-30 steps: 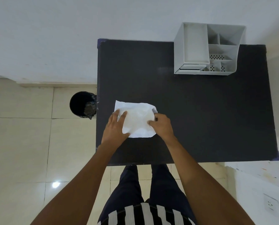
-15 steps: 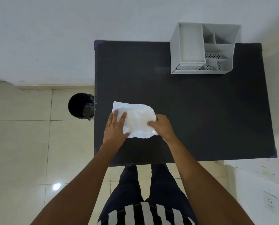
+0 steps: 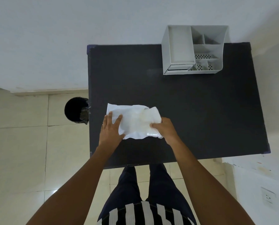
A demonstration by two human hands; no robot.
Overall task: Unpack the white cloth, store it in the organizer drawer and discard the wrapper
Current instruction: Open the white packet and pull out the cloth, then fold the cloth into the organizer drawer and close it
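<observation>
A clear plastic wrapper (image 3: 127, 116) lies on the black table (image 3: 192, 111) near its left front. The white cloth (image 3: 151, 116) sticks partly out of the wrapper's right end. My left hand (image 3: 111, 130) lies flat with spread fingers on the wrapper's left part, pinning it down. My right hand (image 3: 164, 129) grips the cloth's right end. The grey organizer (image 3: 192, 49) stands at the table's back right, its small drawer (image 3: 178, 67) at the front left looking shut.
A black bin (image 3: 76, 110) with a dark liner stands on the tiled floor against the table's left edge. A white wall runs behind the table. A wall socket (image 3: 268, 197) is at the lower right. My legs are below the table's front edge.
The cloth has slid to the right, partly out of the wrapper, drawn by my right hand. My left hand stays pressed on the wrapper.
</observation>
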